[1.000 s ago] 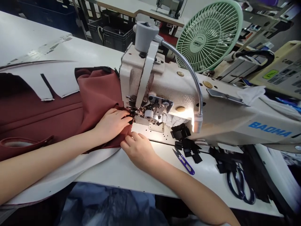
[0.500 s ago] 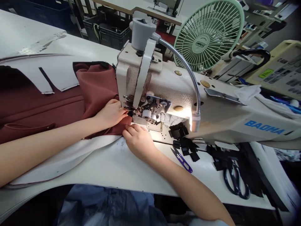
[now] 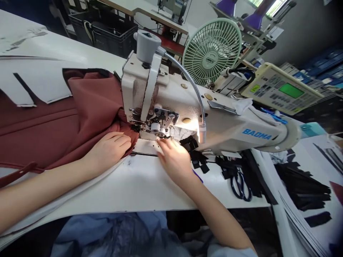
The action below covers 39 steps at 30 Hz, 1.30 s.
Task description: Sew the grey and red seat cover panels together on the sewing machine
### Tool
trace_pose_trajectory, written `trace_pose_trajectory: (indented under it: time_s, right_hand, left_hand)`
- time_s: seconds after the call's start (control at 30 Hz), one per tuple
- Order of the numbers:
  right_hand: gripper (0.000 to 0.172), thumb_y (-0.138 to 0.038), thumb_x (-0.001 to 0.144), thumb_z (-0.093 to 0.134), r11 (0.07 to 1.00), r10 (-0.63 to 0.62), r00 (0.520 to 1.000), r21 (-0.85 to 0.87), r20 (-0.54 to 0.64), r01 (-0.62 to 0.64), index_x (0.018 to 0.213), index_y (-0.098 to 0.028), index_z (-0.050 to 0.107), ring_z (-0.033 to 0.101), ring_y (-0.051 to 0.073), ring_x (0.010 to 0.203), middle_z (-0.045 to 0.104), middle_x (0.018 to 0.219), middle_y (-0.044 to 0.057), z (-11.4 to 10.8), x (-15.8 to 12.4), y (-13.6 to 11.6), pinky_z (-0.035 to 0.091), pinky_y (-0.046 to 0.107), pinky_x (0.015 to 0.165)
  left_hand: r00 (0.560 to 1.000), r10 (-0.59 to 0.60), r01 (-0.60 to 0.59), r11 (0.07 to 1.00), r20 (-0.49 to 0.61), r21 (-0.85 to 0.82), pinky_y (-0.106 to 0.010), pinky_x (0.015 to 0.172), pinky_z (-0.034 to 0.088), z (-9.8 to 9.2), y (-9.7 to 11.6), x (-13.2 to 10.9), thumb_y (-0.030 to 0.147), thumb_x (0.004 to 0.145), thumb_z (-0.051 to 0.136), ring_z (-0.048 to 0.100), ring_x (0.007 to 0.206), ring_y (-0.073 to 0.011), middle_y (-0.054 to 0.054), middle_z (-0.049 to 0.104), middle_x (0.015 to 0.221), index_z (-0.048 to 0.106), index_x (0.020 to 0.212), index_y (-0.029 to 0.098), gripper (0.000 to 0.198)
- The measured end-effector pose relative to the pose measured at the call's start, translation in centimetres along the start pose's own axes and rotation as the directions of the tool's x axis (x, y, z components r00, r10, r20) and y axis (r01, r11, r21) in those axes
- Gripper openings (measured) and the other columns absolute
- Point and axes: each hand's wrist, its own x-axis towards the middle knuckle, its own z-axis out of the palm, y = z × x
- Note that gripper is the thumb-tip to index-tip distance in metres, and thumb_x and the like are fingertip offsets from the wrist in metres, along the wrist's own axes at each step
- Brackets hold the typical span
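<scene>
Maroon fabric [image 3: 56, 132] with white and black pieces lies bunched up to the left of the sewing machine [image 3: 166, 92]. My left hand [image 3: 109, 153] rests on it close to the machine head, fingers together and stretched over the cloth; its thumb is hidden. By the metal plate below the machine head is my right hand [image 3: 175, 159], its thumb apart from the fingers and slightly blurred. No cloth shows in it. Black fabric pieces [image 3: 199, 160] lie just beyond it. Thread snips [image 3: 197, 175] are mostly covered by my right wrist.
Dark-handled scissors [image 3: 241, 185] lie near the table's front edge. A green fan [image 3: 210, 59] and a control panel [image 3: 284, 89] stand behind the machine. More black strips [image 3: 300, 185] lie at the right. A dark crate [image 3: 107, 35] stands at the back.
My right hand has left the fabric edge and moved right, to the plate. My left hand has slid back onto the cloth. The view has turned to the right.
</scene>
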Motion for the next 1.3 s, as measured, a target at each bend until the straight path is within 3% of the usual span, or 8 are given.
trace_pose_trajectory:
  time_s: [0.2, 0.47, 0.6, 0.73, 0.9, 1.03, 1.2, 1.3]
  right_hand:
    - [0.033, -0.006, 0.09, 0.049, 0.927, 0.328, 0.943, -0.175, -0.051, -0.332, 0.117, -0.02, 0.061, 0.064, 0.024, 0.092, 0.067, 0.114, 0.011, -0.6, -3.6, 5.4, 0.046, 0.031, 0.065]
    - [0.021, -0.012, 0.092, 0.045, 0.957, 0.29, 0.942, 0.087, -0.168, -0.279, 0.105, -0.02, 0.06, 0.065, 0.023, 0.084, 0.066, 0.102, 0.009, -0.5, -4.2, 5.3, 0.048, 0.032, 0.07]
    - [0.011, -0.017, 0.095, 0.049, 0.967, 0.112, 0.982, 0.244, -0.153, -0.073, 0.091, -0.021, 0.059, 0.062, 0.018, 0.074, 0.065, 0.085, 0.004, 0.7, -2.8, 1.6, 0.046, 0.028, 0.067]
    - [0.018, -0.016, 0.099, 0.045, 0.963, -0.114, 0.984, 0.229, -0.14, 0.144, 0.098, -0.02, 0.062, 0.061, 0.018, 0.087, 0.065, 0.101, 0.006, 2.7, 2.4, -2.5, 0.048, 0.028, 0.072]
    - [0.018, -0.014, 0.098, 0.05, 0.957, -0.258, 0.962, 0.114, -0.087, 0.266, 0.105, -0.019, 0.066, 0.058, 0.02, 0.096, 0.064, 0.112, 0.009, 4.4, 7.5, -3.6, 0.048, 0.031, 0.082]
    - [0.014, -0.016, 0.099, 0.054, 0.942, -0.33, 0.939, 0.024, -0.1, 0.333, 0.103, -0.02, 0.066, 0.054, 0.021, 0.1, 0.066, 0.112, 0.008, 5.2, 6.3, -3.9, 0.046, 0.036, 0.086]
    - [0.016, -0.02, 0.101, 0.051, 0.866, -0.498, 0.855, -0.037, -0.147, 0.498, 0.111, -0.02, 0.064, 0.059, 0.02, 0.096, 0.069, 0.103, 0.007, 5.5, 3.7, -6.5, 0.047, 0.032, 0.074]
    - [0.02, -0.011, 0.099, 0.046, 0.871, -0.492, 0.851, -0.093, -0.184, 0.483, 0.104, -0.017, 0.064, 0.063, 0.02, 0.09, 0.07, 0.101, 0.01, 5.8, 3.0, -7.6, 0.049, 0.032, 0.07]
  left_hand:
    - [1.0, -0.028, 0.028, 0.998, -0.013, 0.054, -0.042, 0.1, 0.042, -0.4, -0.4, 1.0, 0.02, 0.099, 0.04, 0.06, 0.086, -0.0207, -0.005, 0.064, 0.085, 0.062, 0.081, 0.017, 0.029]
    - [0.997, -0.061, 0.061, 0.998, -0.045, 0.0, -0.041, 0.096, 0.043, -0.5, -0.3, 0.8, 0.017, 0.094, 0.047, 0.058, 0.087, -0.0222, -0.005, 0.062, 0.083, 0.063, 0.081, 0.019, 0.021]
    - [0.995, -0.09, 0.093, 0.993, -0.046, 0.066, -0.043, 0.101, 0.044, -0.6, -0.5, 1.1, 0.025, 0.095, 0.049, 0.06, 0.087, -0.0225, -0.006, 0.064, 0.085, 0.064, 0.081, 0.018, 0.021]
    - [0.989, -0.135, 0.136, 0.991, -0.052, 0.014, -0.044, 0.105, 0.042, -0.6, -0.5, 1.1, 0.029, 0.092, 0.055, 0.063, 0.093, -0.024, -0.009, 0.067, 0.094, 0.065, 0.094, 0.014, 0.018]
    - [0.975, -0.201, 0.193, 0.977, -0.099, -0.084, -0.045, 0.106, 0.04, -0.5, -0.9, 1.1, 0.03, 0.089, 0.06, 0.059, 0.117, -0.0282, -0.016, 0.062, 0.131, 0.06, 0.124, 0.011, 0.04]
    - [0.988, -0.155, 0.153, 0.982, -0.01, -0.11, -0.045, 0.103, 0.038, -0.2, -1.7, 1.1, 0.021, 0.095, 0.051, 0.061, 0.111, -0.0241, -0.006, 0.069, 0.127, 0.065, 0.122, 0.022, 0.03]
    - [0.977, -0.215, 0.214, 0.97, -0.004, -0.116, -0.043, 0.096, 0.037, 0.5, -2.5, 1.4, 0.023, 0.099, 0.05, 0.06, 0.108, -0.0206, 0.004, 0.071, 0.124, 0.07, 0.108, 0.029, 0.023]
    - [0.975, -0.223, 0.223, 0.969, 0.011, -0.109, -0.043, 0.093, 0.036, 0.4, -2.5, 1.7, 0.023, 0.098, 0.053, 0.06, 0.105, -0.0202, 0.006, 0.072, 0.12, 0.073, 0.106, 0.032, 0.023]
